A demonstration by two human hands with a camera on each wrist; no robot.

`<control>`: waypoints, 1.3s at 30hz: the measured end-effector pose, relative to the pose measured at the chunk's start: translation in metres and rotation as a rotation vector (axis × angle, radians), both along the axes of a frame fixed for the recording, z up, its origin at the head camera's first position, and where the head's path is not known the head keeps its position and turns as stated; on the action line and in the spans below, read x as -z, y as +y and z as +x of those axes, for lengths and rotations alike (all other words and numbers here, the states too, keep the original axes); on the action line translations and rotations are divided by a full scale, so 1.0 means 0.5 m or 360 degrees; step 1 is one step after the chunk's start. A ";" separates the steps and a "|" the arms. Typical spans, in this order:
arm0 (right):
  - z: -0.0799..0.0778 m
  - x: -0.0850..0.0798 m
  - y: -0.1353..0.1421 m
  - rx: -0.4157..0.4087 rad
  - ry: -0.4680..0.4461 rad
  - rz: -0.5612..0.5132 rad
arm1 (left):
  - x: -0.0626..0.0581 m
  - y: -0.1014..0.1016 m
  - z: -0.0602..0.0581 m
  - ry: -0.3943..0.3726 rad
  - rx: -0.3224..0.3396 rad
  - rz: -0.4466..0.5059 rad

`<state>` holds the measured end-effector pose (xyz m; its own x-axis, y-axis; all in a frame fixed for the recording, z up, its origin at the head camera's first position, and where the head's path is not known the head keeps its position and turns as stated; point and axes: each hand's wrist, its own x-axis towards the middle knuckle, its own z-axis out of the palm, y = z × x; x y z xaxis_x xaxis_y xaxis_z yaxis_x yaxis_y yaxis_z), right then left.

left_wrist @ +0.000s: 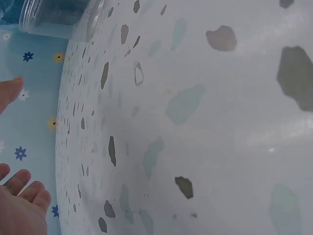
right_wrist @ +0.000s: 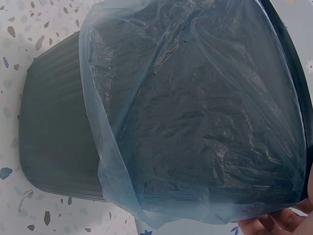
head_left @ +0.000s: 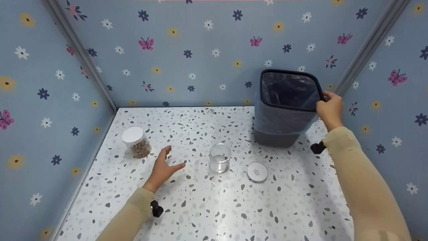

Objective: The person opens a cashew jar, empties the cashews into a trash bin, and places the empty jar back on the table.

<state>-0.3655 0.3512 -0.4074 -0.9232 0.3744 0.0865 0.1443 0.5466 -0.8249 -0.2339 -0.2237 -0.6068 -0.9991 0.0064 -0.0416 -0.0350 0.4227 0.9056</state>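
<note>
Just left of the right hand [head_left: 331,108], a grey, tapered, probably plastic bin [head_left: 274,139] with a black rim [head_left: 291,108] and a translucent blue plastic liner [head_left: 284,118] folded over its upper wall. The right hand grips the rim at its near-right corner; the left hand [head_left: 162,169] holds nothing, its thumb and fingers spread above the surface [head_left: 234,214]. The bin is judged light for its bulk and fairly stiff; the liner is thin, slack and likely slippery, so the firm rim offers the surest hold.

Beyond the left hand and to its left: a clear, white-lidded jar [head_left: 136,142] of tan pieces. Between the hands: a clear, cylindrical cup [head_left: 220,159], probably glass and fragile, and a flat, round white lid [head_left: 257,172], nearer the bin. Both lie between the left hand and the bin. Behind the bin, a blue, flower-patterned wall [head_left: 200,63] limits room on the far side.
</note>
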 end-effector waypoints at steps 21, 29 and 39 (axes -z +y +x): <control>-0.002 0.001 0.002 0.0018 -0.0042 0.0010 | -0.006 -0.048 0.020 0.0712 -0.0344 -0.0417; 0.000 -0.001 -0.002 0.0018 0.0000 -0.0001 | -0.008 -0.073 0.025 0.1067 -0.0442 -0.0609; 0.003 0.000 -0.003 0.0010 0.0012 -0.0001 | -0.003 -0.106 0.023 0.1255 -0.0510 -0.0769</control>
